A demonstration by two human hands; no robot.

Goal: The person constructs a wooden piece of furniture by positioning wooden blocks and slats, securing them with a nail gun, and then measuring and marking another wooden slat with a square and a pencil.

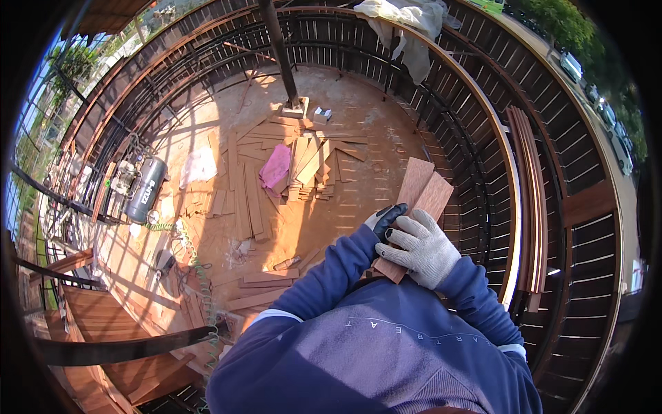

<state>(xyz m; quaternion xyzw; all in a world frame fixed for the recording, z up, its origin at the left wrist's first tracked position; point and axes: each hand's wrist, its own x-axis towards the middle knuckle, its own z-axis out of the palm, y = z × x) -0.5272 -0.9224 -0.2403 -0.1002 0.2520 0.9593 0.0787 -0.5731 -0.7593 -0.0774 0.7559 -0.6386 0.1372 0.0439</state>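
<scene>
Two short reddish-brown wooden boards (433, 195) are held close in front of my chest, overlapping and slanting up to the right. My left hand (386, 222), in a glove with dark fingers, is closed on their left edge. Across the top of the boards lies my right hand (422, 250) in a pale knitted glove, its fingers bent over them toward the left hand. The lower ends of the boards show below the gloves, close to my blue sweatshirt. The undersides of the boards and my thumbs are hidden.
Loose boards (307, 162) lie piled on the dusty floor, with a pink bag (276, 165) among them. An air compressor (146, 190) with a green coiled hose (200, 276) stands left. A dark post (279, 55) rises at the back. A curved slatted railing (496, 138) surrounds the floor; long boards (529, 207) lean right.
</scene>
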